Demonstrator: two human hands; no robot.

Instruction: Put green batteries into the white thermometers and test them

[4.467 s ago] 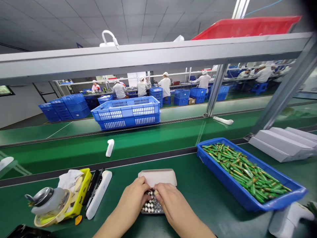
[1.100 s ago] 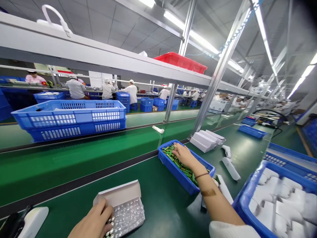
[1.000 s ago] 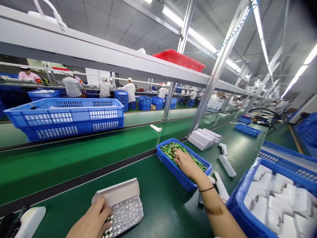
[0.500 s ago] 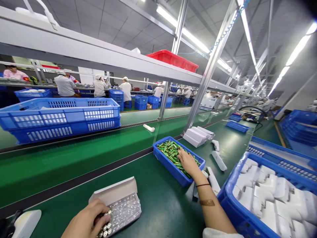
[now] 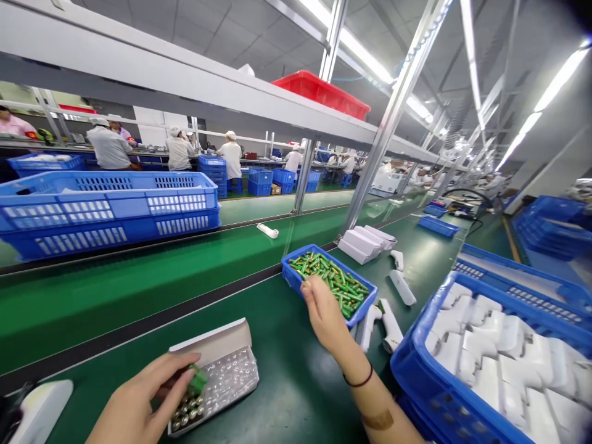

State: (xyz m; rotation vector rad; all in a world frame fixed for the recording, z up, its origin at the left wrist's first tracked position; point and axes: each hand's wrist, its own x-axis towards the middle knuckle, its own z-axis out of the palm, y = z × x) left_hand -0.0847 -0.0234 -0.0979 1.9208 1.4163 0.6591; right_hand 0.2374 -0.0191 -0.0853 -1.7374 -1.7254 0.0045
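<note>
My left hand [image 5: 143, 394] pinches green batteries [image 5: 198, 379] between thumb and fingers, above the near end of an open white box [image 5: 211, 338]. Metal-ended batteries [image 5: 187, 412] stand upright in that end of the box, and clear bubble wrap [image 5: 234, 377] covers the rest. Over the near edge of a blue tray [image 5: 291, 280] is my right hand [image 5: 326, 313], its fingers curled together; whatever they hold is hidden. Many loose green batteries [image 5: 342, 280] with gold-coloured ends fill the tray.
White handheld devices [image 5: 391, 327] lie beside the tray, and a blue crate [image 5: 419, 351] of similar white parts stands at right. Behind are white boxes [image 5: 363, 243], a green conveyor belt [image 5: 139, 283] carrying one white piece [image 5: 267, 230], and stacked blue crates [image 5: 111, 209].
My right hand has drawn back from among the batteries toward the tray's near edge, fingers now curled. My left hand has lifted green batteries above the box. The view has shifted slightly.
</note>
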